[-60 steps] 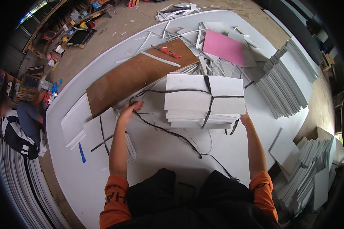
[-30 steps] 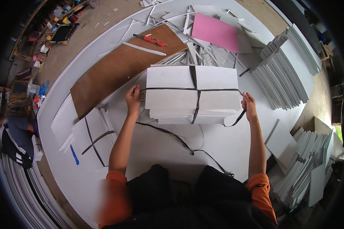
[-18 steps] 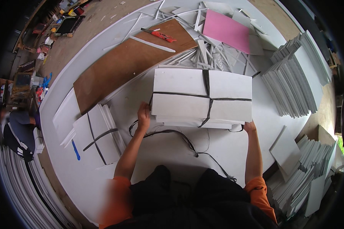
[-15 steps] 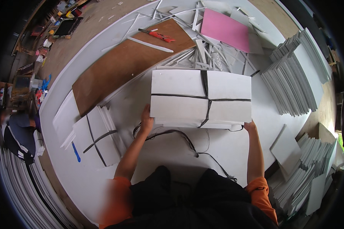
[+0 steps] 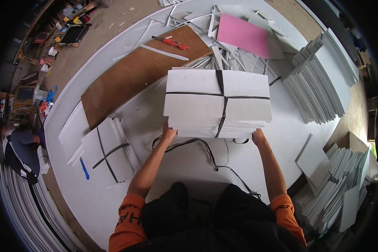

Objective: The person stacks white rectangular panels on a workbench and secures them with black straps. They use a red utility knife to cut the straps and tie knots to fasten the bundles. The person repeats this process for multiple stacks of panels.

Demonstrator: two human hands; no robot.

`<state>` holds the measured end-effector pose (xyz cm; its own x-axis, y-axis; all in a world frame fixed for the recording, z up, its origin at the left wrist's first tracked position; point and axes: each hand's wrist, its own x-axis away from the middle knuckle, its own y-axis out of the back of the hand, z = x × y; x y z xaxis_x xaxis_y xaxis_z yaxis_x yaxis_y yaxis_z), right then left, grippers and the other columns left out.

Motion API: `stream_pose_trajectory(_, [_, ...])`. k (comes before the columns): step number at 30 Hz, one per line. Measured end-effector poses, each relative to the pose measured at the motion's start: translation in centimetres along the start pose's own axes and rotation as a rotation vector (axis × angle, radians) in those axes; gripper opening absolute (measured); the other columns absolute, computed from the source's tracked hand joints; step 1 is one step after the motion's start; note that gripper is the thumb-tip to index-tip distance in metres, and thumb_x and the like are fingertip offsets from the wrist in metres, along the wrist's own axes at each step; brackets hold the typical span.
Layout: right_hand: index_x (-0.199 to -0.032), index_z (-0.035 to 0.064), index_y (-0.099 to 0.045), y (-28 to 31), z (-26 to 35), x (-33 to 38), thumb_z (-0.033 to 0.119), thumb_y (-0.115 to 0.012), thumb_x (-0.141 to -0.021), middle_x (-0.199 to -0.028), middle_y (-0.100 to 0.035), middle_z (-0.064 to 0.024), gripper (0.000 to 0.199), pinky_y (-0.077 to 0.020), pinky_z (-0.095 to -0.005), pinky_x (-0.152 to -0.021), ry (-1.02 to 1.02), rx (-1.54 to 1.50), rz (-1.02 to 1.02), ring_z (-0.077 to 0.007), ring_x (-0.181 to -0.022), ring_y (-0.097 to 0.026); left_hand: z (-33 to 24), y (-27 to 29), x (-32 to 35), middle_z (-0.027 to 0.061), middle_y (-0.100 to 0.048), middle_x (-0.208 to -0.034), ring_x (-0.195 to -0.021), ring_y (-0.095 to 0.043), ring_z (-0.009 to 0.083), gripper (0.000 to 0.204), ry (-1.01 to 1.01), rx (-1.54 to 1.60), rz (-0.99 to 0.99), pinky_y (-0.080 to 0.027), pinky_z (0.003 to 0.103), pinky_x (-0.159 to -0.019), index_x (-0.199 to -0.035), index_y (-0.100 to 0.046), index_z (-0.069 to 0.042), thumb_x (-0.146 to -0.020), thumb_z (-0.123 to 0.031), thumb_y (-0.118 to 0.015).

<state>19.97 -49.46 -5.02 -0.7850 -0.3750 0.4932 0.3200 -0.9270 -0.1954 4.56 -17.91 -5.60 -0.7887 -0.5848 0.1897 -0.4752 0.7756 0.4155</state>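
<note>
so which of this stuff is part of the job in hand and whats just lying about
In hand:
tied stack of white boards, between left grip and right grip
black strap crossing it
probably the loose black strap nearby

Apparently lying about:
red-handled tool on the brown board
pink sheet
white offcuts
blue tool

The person's left hand [image 5: 169,132] and right hand [image 5: 258,136] hold 2 near corners of the large white stack [image 5: 197,109], black bands [image 5: 225,97] crossing on its top. Left of the stack lies a smaller strapped bundle [image 5: 107,147]; beyond it and leftward, a brown board [image 5: 126,71] bears a red cutter [image 5: 177,44]. Behind the stack is a pink sheet [image 5: 242,35]; right of it, piled boards [image 5: 313,92]; before it, loose black strap [image 5: 210,154] on the tabletop [image 5: 197,168].
</note>
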Motion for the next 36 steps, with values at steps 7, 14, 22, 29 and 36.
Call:
stream_pose_trajectory(7, [-0.122, -0.0026, -0.037, 1.1, 1.7, 2.2, 0.012, -0.033, -0.088, -0.113, -0.050, -0.0149, 0.037, -0.0446, -0.0304, -0.083, 0.056, -0.088, 0.070, -0.0216, -0.101, -0.052, -4.9, 2.5, 1.3, 0.0059, -0.055, -0.090, -0.076, -0.051, 0.0123, 0.035, 0.239, 0.174, 0.128, -0.044, 0.027, -0.069, -0.110, -0.048, -0.003, -0.095, -0.027, -0.027])
stream_pose_trajectory(14, [-0.114, 0.0003, -0.043, -0.6, 5.9, 3.8, 0.023, -0.032, -0.092, -0.094, -0.057, -0.0084, 0.033, -0.0504, -0.0315, -0.071, -0.107, 0.047, 0.008, -0.0156, -0.080, -0.057, -4.6, 5.1, -0.1, 0.0048, -0.056, -0.080, -0.064, -0.053, 0.0110, 0.032, 0.373, 0.232, 0.306, -0.044, 0.027, -0.060, -0.093, -0.049, -0.006, -0.094, -0.030, -0.029])
stream_pose_trajectory(22, [-0.106, 0.0052, -0.048, 1.1, 3.4, 1.2, 0.021, -0.030, -0.092, -0.078, -0.058, -0.0087, 0.028, -0.0505, -0.0307, -0.061, 0.031, 0.405, -0.086, -0.0172, -0.064, -0.059, -2.9, 3.9, -0.8, 0.0089, -0.058, -0.073, -0.063, -0.058, 0.0180, 0.029, 0.203, 0.132, 0.173, -0.045, 0.034, -0.059, -0.100, -0.049, -0.004, -0.093, -0.026, -0.032])
stream_pose_trajectory(29, [-0.091, 0.0032, -0.042, 0.5, 2.1, 3.5, 0.008, -0.036, -0.088, -0.063, -0.053, -0.0159, 0.008, -0.0418, -0.0415, -0.055, 0.577, 1.112, -0.326, -0.0350, -0.059, -0.054, -1.3, 1.2, 3.8, 0.0164, -0.056, -0.069, -0.063, -0.055, 0.0338, 0.017, -0.269, -0.222, -0.080, -0.041, 0.041, -0.057, -0.093, -0.046, -0.002, -0.089, -0.016, -0.039])
stream_pose_trajectory(36, [-0.089, 0.0028, -0.043, 1.4, 2.2, 4.2, 0.003, -0.036, -0.084, -0.066, -0.049, -0.0094, 0.009, -0.0413, -0.0316, -0.056, 0.464, 0.823, -0.249, -0.0186, -0.058, -0.048, -1.1, 1.6, 4.9, 0.0096, -0.051, -0.062, -0.056, -0.053, 0.0279, 0.025, -0.459, -0.400, -0.059, -0.042, 0.039, -0.052, -0.093, -0.047, -0.003, -0.083, -0.025, -0.055])
